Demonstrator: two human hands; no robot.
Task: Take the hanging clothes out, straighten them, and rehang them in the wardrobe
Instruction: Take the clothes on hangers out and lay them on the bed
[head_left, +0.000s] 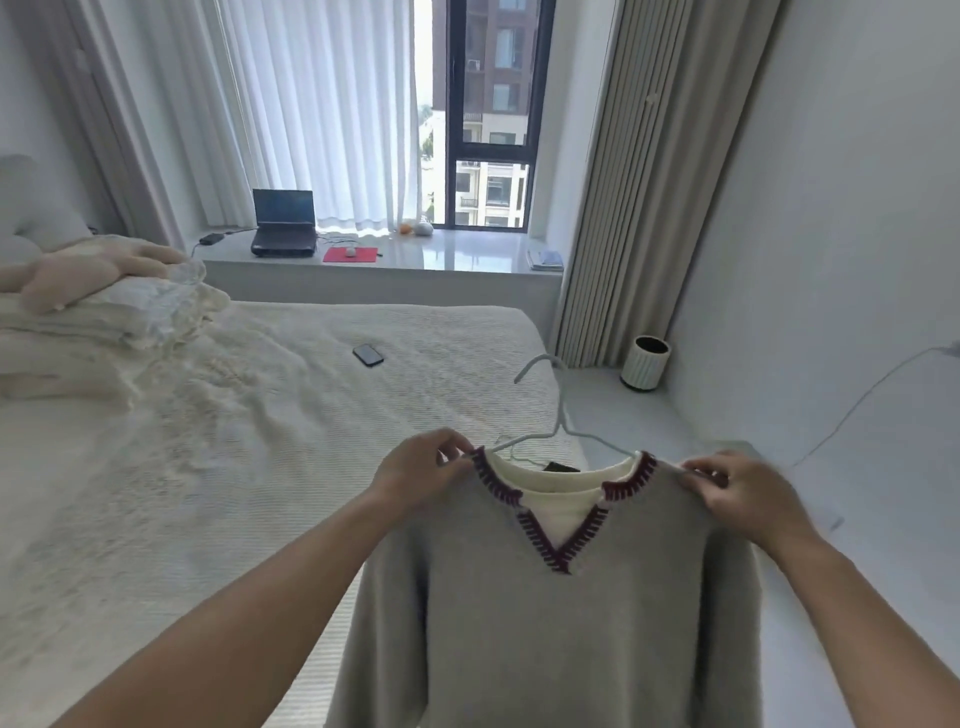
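Grey sweater (561, 623) with dark red stitched V-neck and cream inner collar, hung on a pale wire hanger (558, 410), held up in mid-air at 6 o'clock, over the bed's (234, 441) near corner. Left hand (421, 475) at 7 o'clock, fingers (457, 441) pinched on the sweater's left shoulder by the neckline. Right hand (748, 493) at 5 o'clock, fingers pinched on the right shoulder. Hanger hook tilted up toward 12 o'clock. Phone (368, 355) flat on the bed at 11 o'clock. Laptop (284, 223) and red mat (350, 254) on the window ledge beyond. White bin (645, 362) on the floor at 1 o'clock.
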